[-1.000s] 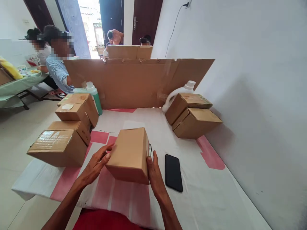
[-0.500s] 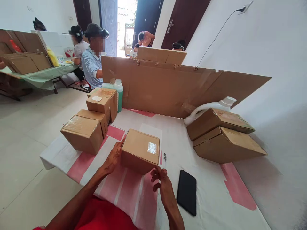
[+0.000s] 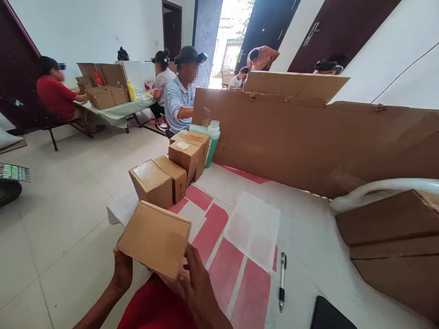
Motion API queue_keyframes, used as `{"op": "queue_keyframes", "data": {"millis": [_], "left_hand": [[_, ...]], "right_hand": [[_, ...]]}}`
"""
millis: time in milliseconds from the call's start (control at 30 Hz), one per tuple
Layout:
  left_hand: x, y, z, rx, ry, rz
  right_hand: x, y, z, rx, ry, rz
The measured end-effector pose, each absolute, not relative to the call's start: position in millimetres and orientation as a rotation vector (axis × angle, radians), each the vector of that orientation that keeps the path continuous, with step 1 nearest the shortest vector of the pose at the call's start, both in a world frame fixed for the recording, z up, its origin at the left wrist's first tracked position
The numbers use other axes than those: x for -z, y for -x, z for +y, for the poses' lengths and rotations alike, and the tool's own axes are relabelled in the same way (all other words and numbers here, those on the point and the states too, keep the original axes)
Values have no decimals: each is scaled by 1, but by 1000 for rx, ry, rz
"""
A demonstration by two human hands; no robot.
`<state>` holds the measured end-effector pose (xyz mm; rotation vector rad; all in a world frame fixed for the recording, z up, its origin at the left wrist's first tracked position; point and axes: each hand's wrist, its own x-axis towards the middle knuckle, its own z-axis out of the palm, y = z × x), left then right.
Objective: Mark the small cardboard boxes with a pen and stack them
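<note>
A brown cardboard box is held up between my two hands, tilted, near the left front edge of the table. My left hand grips its lower left corner, the fingers mostly hidden behind the box. On the right side, my right hand presses fingers and thumb against the box's edge. Just beyond it stand a cardboard box with taped top and several more boxes. To the right lie a translucent white sheet and a pen on the tablecloth.
A black phone lies at the front right. Stacked boxes and a white jug stand at right. A cardboard panel runs along the back, beside a green bottle. A person in a blue shirt sits beyond.
Both hands have lifted the box off the table and carried it left, tilting it. The white sheet is now uncovered. My view has turned left.
</note>
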<state>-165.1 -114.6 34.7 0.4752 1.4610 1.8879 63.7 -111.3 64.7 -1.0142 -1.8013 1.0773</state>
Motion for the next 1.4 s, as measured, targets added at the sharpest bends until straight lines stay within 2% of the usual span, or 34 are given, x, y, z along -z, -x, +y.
{"op": "queue_keyframes", "data": {"millis": [133, 300, 500, 633, 767, 900, 1133, 1267, 1400], "left_hand": [[-47, 194, -100, -1887, -433, 1509], [-53, 227, -98, -1757, -401, 1484], [-71, 266, -111, -1984, -247, 1618], [-89, 298, -70, -2108, -371, 1585], [-97, 313, -6, -2043, -433, 1471], [-88, 297, 28, -1890, -400, 1293], [-71, 267, 14, -1999, -351, 1310], [-70, 253, 7, -1996, -366, 1357], [-67, 240, 2, -1945, -344, 1402]], "right_hand": [[-71, -34, -98, -1014, 1109, -1928], [-74, -17, -105, -1098, 1238, -2192], [-97, 28, -97, -1117, 1037, -2474], [-104, 72, -58, -1080, 957, -2462], [-90, 95, -26, -1024, 951, -2376], [-68, 77, -22, -997, 1067, -2244], [-43, 13, 0, -902, 1331, -1692], [-43, 1, 35, -1093, 1229, -1671], [-47, 3, 37, -1258, 1068, -1794]]}}
